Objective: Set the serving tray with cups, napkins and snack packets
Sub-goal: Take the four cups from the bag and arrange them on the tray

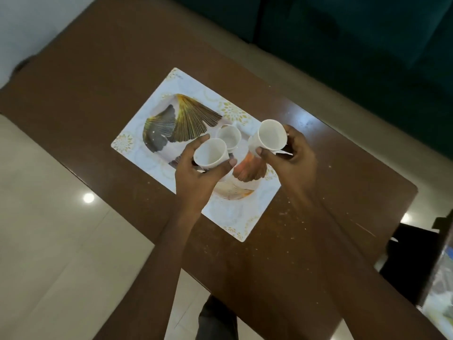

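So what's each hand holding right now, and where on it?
Left hand grips a white paper cup around its lower side wall. Right hand grips another white paper cup likewise.

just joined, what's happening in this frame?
A person is setting white cups on a patterned serving tray that lies on a brown table. The left hand holds one cup and the right hand holds another cup, both over the tray. A third cup already stands on the tray between them. No napkins or snack packets are visible on the tray.
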